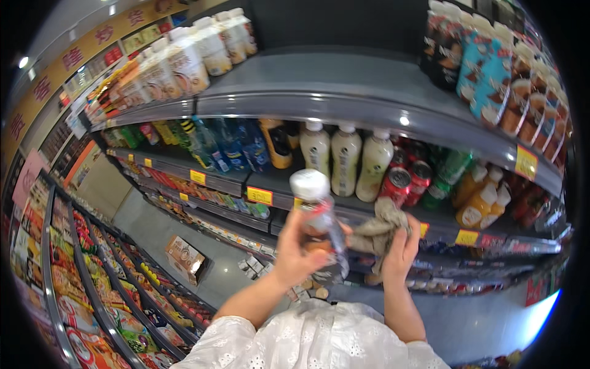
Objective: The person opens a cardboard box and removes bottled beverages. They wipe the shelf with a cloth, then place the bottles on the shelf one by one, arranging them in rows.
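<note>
My left hand (pixel 295 258) is wrapped around a dark-labelled plastic drink bottle (pixel 321 230) with a white cap, held upright in front of my chest. Beside it, my right hand (pixel 402 249) grips a crumpled grey-beige cloth (pixel 380 233). Part of the cloth reaches towards the bottle's right side; whether they touch is unclear. Behind both hands, white-capped bottles of a pale drink (pixel 345 159) stand on the middle shelf, next to red drink cans (pixel 397 183). The top shelf (pixel 313 76) shows a bare grey stretch between two groups of bottles.
White bottles (pixel 184 60) line the top shelf's left, dark and blue bottles (pixel 486 74) its right. Orange juice bottles (pixel 481 203) stand lower right. A cardboard box (pixel 185 259) and small white boxes (pixel 253 266) sit on the floor. Snack racks (pixel 87 276) run along the left.
</note>
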Motion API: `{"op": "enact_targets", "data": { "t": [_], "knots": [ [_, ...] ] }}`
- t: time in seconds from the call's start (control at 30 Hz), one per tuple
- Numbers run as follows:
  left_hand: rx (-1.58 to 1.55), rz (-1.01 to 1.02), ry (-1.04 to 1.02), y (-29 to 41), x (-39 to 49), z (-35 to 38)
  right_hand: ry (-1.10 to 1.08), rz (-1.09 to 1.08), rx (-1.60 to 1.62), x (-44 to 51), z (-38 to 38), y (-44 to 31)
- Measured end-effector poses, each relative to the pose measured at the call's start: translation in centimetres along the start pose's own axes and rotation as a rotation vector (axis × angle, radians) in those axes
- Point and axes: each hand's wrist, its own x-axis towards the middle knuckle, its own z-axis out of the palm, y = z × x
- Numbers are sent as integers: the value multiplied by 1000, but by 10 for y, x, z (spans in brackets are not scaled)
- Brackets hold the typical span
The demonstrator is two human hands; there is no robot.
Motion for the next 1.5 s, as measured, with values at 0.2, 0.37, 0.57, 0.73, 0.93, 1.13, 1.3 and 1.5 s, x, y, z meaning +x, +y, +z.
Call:
{"op": "enact_targets", "data": {
  "t": [0.2,0.37,0.57,0.73,0.93,1.13,1.3,1.5],
  "knots": [
    [575,704,205,142,102,-56,-239,207,74,-32,-17,12],
    [966,712,306,215,193,-101,-217,223,91,-41,-26,20],
    [970,440,325,205,232,-152,-199,237,76,-44,-37,25],
    [966,436,289,193,235,-167,-200,256,108,-47,-40,32],
    [1315,441,459,193,223,-154,-210,250,102,-47,-38,33],
    [1832,607,743,185,216,-135,-242,282,112,-47,-36,31],
    [1932,688,777,171,215,-126,-253,261,77,-46,-34,28],
    [1888,717,808,169,214,-131,-277,274,12,-47,-31,25]
  ]
}}
